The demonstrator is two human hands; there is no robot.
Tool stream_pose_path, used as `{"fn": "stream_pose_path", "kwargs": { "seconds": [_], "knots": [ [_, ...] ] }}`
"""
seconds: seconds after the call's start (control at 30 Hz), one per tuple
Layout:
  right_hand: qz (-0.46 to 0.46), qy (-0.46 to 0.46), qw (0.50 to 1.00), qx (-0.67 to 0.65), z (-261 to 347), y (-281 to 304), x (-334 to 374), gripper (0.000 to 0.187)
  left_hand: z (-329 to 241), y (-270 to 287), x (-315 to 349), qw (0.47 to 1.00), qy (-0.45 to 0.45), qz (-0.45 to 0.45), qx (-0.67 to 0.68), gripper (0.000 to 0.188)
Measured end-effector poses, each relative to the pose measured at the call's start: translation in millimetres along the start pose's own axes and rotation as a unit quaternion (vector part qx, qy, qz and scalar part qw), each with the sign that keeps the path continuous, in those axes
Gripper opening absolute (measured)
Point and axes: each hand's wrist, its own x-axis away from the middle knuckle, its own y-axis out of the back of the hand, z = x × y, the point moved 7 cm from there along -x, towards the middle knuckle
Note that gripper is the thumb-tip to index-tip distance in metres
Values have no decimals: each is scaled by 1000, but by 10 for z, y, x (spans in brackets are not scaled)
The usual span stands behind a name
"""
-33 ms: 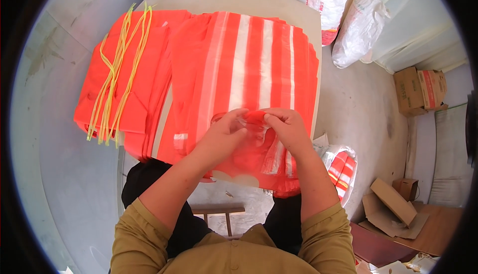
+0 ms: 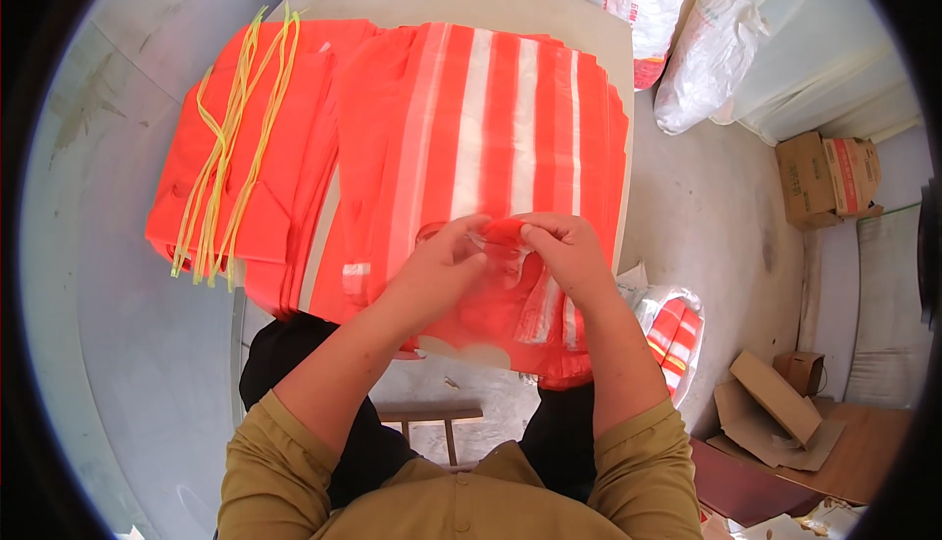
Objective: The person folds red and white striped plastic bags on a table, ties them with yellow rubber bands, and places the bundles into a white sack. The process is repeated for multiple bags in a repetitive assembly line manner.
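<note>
A thick stack of red-and-white striped plastic bags (image 2: 500, 128) lies on the table in front of me. At its near edge my right hand (image 2: 574, 254) pinches the gathered edge of a thin red plastic bag (image 2: 504, 230) between thumb and fingers. My left hand (image 2: 440, 270) is closed on the same bag just to the left, its fingertips partly hidden in the film. Below both hands the loose bag ends hang over the table's front edge. Left of the stack lie folded red bags (image 2: 260, 148), with yellow ties (image 2: 224, 148) draped across them.
White sacks (image 2: 708, 54) stand beyond the table at the far right. An open bag of red striped bundles (image 2: 675, 334) sits by my right arm. Cardboard boxes (image 2: 810, 182) stand further right, and an open carton (image 2: 770, 408) rests on a brown surface. A wooden stool (image 2: 432, 415) is below.
</note>
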Motion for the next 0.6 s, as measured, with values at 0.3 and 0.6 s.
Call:
{"fn": "stream_pose_path", "kwargs": {
  "seconds": [0.3, 0.6],
  "knots": [
    [37, -36, 998, -32, 30, -27, 8, 27, -28, 8, -57, 1000, -11, -19, 1, 42],
    [-12, 237, 922, 307, 396, -196, 159, 42, -97, 4, -24, 997, -8, -28, 71, 35]
  ]
}}
